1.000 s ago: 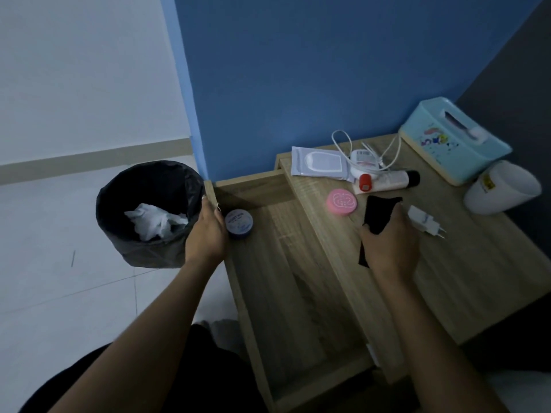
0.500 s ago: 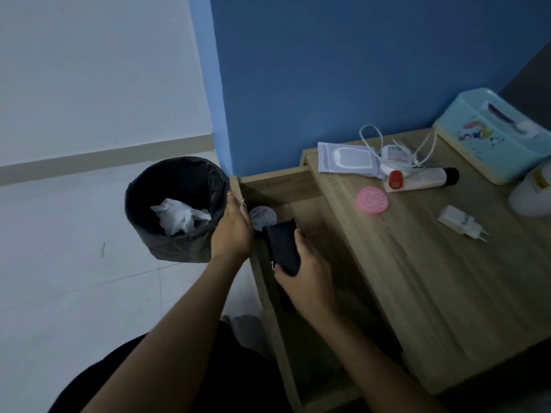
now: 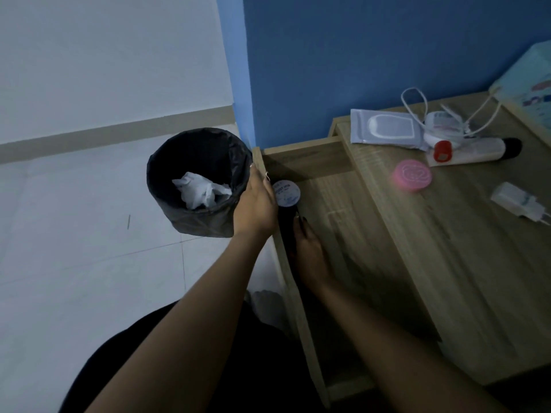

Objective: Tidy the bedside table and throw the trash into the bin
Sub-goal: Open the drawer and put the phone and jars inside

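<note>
The bedside table's (image 3: 465,263) drawer (image 3: 343,210) is pulled out. My left hand (image 3: 256,204) grips the drawer's left wall beside the black bin (image 3: 208,150), which holds crumpled white tissue (image 3: 199,190). My right hand (image 3: 308,251) is inside the drawer and holds a black pouch (image 3: 286,234) down along the left wall. Just behind the pouch a round tin (image 3: 287,193) with a white and blue lid lies in the drawer's far left corner.
On the tabletop lie a wet-wipes pack (image 3: 384,129), a white cable (image 3: 416,105), a white tube with a black cap (image 3: 480,149), a pink round case (image 3: 413,174) and a white charger plug (image 3: 517,202). A light blue tissue box (image 3: 530,87) stands far right. White floor tiles surround the bin.
My right hand carried the black pouch from the tabletop leftward and down into the drawer. My left hand stayed on the drawer's left wall. The view shifted left.
</note>
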Demonstrator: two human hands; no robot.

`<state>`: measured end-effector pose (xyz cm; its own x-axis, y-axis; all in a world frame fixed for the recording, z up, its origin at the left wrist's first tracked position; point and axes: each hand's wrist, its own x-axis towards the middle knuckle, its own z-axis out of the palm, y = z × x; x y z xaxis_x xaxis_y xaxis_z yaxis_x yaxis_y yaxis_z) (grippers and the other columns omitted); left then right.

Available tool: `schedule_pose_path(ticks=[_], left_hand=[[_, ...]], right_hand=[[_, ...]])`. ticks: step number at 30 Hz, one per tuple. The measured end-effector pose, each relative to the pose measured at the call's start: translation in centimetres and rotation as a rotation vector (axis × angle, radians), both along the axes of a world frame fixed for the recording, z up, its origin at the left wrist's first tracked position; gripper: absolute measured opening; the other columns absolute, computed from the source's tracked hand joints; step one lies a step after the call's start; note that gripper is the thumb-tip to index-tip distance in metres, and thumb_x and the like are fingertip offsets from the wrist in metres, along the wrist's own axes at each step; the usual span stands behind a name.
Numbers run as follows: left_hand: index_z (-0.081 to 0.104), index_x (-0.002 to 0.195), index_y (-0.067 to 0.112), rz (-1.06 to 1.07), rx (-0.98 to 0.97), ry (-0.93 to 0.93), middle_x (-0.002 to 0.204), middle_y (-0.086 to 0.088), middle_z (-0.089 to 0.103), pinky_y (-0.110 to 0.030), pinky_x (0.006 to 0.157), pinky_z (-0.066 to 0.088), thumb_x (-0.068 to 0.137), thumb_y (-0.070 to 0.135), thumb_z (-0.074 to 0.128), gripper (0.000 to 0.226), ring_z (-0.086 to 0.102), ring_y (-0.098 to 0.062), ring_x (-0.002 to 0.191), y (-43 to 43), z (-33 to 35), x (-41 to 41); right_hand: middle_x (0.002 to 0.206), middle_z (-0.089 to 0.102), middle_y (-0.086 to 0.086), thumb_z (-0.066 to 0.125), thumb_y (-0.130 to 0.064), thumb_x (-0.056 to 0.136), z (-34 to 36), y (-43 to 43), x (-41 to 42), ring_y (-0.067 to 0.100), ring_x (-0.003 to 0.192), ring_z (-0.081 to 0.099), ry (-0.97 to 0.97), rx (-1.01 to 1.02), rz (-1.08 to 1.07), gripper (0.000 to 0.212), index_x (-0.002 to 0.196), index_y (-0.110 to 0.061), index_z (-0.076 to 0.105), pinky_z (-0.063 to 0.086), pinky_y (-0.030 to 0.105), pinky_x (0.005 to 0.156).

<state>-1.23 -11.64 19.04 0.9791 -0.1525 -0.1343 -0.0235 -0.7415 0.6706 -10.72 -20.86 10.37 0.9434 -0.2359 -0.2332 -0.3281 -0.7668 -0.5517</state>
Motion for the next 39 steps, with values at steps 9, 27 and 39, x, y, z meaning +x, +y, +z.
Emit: schedule_pose_path(ticks=[9, 27, 39], left_hand=[[0.012, 0.151, 0.015, -0.005, 0.014, -0.038, 0.144, -0.016, 0.046, -0.05, 0.093, 0.048, 0.101, 0.036, 0.016, 0.054, 0.053, -0.037, 0.121, 0.1, -0.4, -0.2], [0.012, 0.151, 0.012, -0.035, -0.013, -0.046, 0.148, -0.018, 0.04, -0.047, 0.099, 0.045, 0.1, 0.042, 0.014, 0.059, 0.047, -0.034, 0.13, 0.4, -0.2, -0.3], [0.012, 0.151, 0.015, -0.033, -0.016, -0.023, 0.15, -0.014, 0.039, -0.048, 0.104, 0.043, 0.1, 0.046, 0.013, 0.06, 0.044, -0.031, 0.134, 0.4, -0.4, 0.1]], right_hand=[[0.15, 0.038, 0.017, 0.033, -0.019, 0.101, -2.3, 0.3, 0.5, 0.029, 0.136, 0.041, -0.125, -0.079, -0.055, 0.051, 0.15, -0.007, 0.024, 0.034, 0.043, 0.112], [0.127, 0.057, 0.012, 0.066, -0.025, 0.08, 15.9, -10.6, -1.4, 0.033, 0.11, 0.051, -0.529, -0.369, -0.419, 0.044, 0.122, -0.016, 0.06, 0.041, 0.04, 0.096], [0.139, 0.052, 0.011, 0.063, -0.032, 0.087, 13.2, -13.8, -1.5, 0.03, 0.115, 0.049, -0.342, -0.422, -0.445, 0.054, 0.137, -0.018, 0.048, 0.044, 0.041, 0.091]])
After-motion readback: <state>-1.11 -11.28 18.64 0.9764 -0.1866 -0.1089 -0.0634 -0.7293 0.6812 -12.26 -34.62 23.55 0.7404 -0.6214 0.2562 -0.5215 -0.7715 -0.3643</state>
